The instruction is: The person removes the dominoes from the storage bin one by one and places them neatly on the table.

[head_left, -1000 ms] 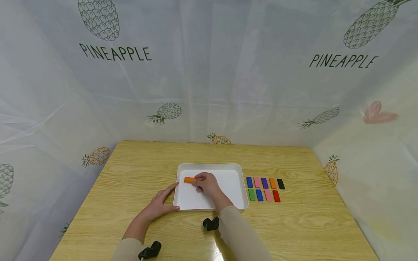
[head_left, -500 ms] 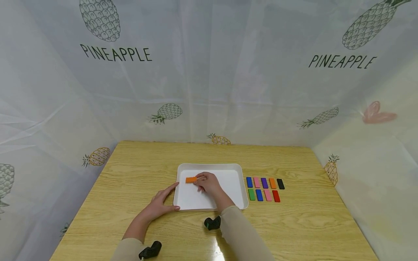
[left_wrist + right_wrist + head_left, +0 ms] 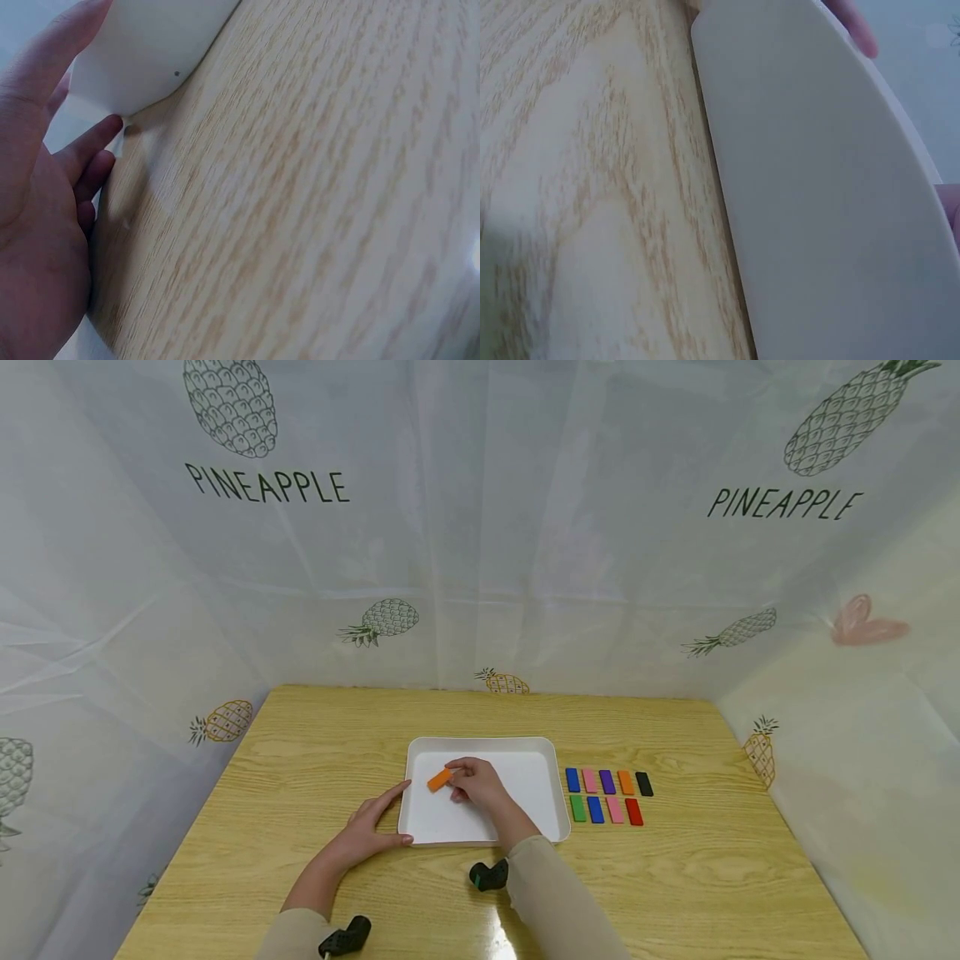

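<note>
My right hand (image 3: 476, 781) pinches one end of a flat orange rectangular block (image 3: 439, 779) over the white tray (image 3: 517, 814). The block lies at a slant, its lower end pointing left toward the front. Whether it touches the tray floor I cannot tell. My left hand (image 3: 365, 828) touches the tray's front left corner with straight, spread fingers: thumb on the front edge, index finger along the left side. In the left wrist view this hand (image 3: 41, 187) is beside the tray wall (image 3: 150, 60). The right wrist view is mostly tray wall (image 3: 810, 165); the block is hidden there.
Right of the tray, two rows of similar coloured blocks lie on the wooden table (image 3: 675, 868). The back row includes a purple block (image 3: 607, 782) and a black block (image 3: 644, 783); the front row includes a green (image 3: 577, 808) and a red block (image 3: 633, 812). Pineapple-print cloth (image 3: 480, 543) surrounds the table.
The orange block has turned from nearly level to slanted, its left end swinging toward the front. The right hand shifted slightly right and keeps hold of it. The left hand has stayed put.
</note>
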The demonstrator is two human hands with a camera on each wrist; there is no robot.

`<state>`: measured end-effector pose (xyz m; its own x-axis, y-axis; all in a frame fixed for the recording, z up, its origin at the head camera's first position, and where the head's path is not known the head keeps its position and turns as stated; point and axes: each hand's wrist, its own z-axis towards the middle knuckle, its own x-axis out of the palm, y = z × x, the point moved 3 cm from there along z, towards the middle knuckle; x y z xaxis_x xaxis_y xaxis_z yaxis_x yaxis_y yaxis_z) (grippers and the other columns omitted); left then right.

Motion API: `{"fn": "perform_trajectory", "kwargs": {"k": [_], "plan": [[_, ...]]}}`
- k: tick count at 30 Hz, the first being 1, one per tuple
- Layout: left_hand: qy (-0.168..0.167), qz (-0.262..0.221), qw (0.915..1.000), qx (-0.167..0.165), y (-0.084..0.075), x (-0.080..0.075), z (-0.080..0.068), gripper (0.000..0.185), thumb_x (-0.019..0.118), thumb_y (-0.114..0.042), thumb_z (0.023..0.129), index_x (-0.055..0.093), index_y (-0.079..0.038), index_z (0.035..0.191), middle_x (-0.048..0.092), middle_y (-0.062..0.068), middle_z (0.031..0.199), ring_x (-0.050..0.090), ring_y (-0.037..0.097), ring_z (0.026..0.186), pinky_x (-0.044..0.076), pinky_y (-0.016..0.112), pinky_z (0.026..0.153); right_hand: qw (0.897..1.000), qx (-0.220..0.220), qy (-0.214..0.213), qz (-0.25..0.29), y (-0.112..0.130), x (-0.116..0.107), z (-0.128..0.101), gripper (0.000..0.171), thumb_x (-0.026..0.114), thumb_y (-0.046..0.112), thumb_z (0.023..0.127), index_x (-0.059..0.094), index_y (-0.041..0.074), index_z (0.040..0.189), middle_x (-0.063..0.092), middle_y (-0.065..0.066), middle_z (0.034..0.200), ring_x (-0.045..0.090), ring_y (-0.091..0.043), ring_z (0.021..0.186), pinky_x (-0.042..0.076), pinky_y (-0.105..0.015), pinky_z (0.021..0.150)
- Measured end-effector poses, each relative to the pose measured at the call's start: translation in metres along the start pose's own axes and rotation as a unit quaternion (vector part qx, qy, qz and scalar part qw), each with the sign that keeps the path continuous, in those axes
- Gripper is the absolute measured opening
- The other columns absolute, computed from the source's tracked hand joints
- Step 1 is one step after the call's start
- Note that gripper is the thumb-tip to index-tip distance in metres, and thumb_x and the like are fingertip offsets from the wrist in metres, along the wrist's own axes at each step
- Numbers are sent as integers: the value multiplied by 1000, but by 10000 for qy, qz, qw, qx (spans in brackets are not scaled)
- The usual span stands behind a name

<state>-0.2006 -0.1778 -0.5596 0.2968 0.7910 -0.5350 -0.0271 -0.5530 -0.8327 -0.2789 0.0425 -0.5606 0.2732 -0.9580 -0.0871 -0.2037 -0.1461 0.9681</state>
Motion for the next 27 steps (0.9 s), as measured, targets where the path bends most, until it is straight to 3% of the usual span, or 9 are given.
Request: {"fn": "perform_trajectory", "kwargs": {"k": [14,19,27], "plan": [[-22,0,10000,31,2,-1,-2,88,84,-39,75,38,-35,150,39,10,151,29,38,134,24,68,100,9986,375,190,325,10,1,-13,31,50,-4,98,58,-3,127,60,-14,89,69,-20,70,57,-31,63],[-4,31,10000,47,1,-1,-2,88,83,-39,76,37,-34,151,38,10,151,29,38,135,23,68,100,9970,245,350,644,14,-1,-24,31,45,-4,99,57,-4,128,56,-15,94,68,-23,76,57,-37,70],[25,116,9999,48,3,0,-1,89,83,-41,76,35,-35,151,36,9,153,27,39,136,21,70,100,9887,224,509,1390,17,-7,-39,33,38,-6,101,51,-9,132,45,-9,91,65,-20,72,56,-41,77]]}}
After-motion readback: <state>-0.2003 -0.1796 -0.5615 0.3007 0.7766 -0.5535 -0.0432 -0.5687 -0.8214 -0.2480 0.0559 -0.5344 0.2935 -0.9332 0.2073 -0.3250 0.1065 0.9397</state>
